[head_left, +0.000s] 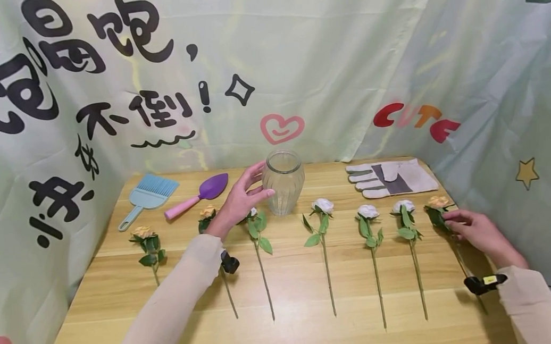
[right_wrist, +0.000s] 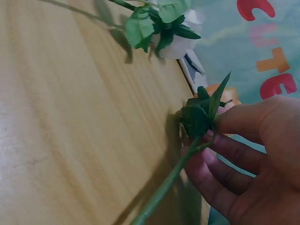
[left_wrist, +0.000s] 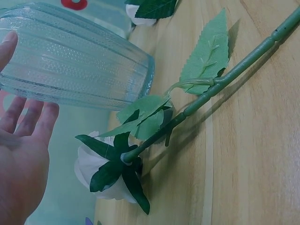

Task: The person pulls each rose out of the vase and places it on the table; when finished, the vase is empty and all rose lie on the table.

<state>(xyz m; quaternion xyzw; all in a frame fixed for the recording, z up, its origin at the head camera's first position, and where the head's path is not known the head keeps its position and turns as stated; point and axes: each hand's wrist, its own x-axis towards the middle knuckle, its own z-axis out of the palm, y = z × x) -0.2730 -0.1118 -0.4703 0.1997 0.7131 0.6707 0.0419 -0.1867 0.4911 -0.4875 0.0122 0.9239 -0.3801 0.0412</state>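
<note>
A ribbed clear glass vase (head_left: 284, 192) stands upright at the back middle of the table. My left hand (head_left: 245, 198) is at its left side, thumb at the front and the other fingers spread by the far side; in the left wrist view the palm stays apart from the glass (left_wrist: 79, 56). At the right, my right hand (head_left: 481, 235) pinches an orange artificial rose (head_left: 438, 203) just below its bloom. The right wrist view shows thumb and fingers about the green leaves and stem (right_wrist: 161, 190). Near the left hand lies a white rose (left_wrist: 105, 164).
More artificial roses lie in a row, including an orange one (head_left: 144, 240) at far left and white ones (head_left: 323, 207) (head_left: 367, 212) (head_left: 404, 206). Behind them are a blue brush (head_left: 149, 194), a purple trowel (head_left: 213, 187) and a work glove (head_left: 393, 178). A printed curtain (head_left: 326, 72) encloses the table.
</note>
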